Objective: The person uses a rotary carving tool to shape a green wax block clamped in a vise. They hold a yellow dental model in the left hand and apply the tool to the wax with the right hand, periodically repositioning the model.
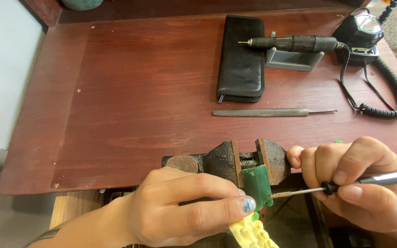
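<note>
A small dark metal vise [228, 160] is clamped at the near edge of a reddish-brown wooden table [152, 92]. A green block [256, 180] sticks out of its jaws toward me. My left hand [180, 209] rests below the vise and holds a pale yellow toothed piece [251, 234] next to the green block. My right hand [354, 183] grips a thin pen-like tool [345, 184] with a black collar and silver handle. Its fine metal tip touches the green block's lower right corner.
A flat metal file [272, 112] lies in the middle of the table. Behind it are a black zip case [242, 57], a rotary handpiece [295, 43] on a grey stand [294, 59], and a black control box [359, 34] with a coiled cord [391, 87].
</note>
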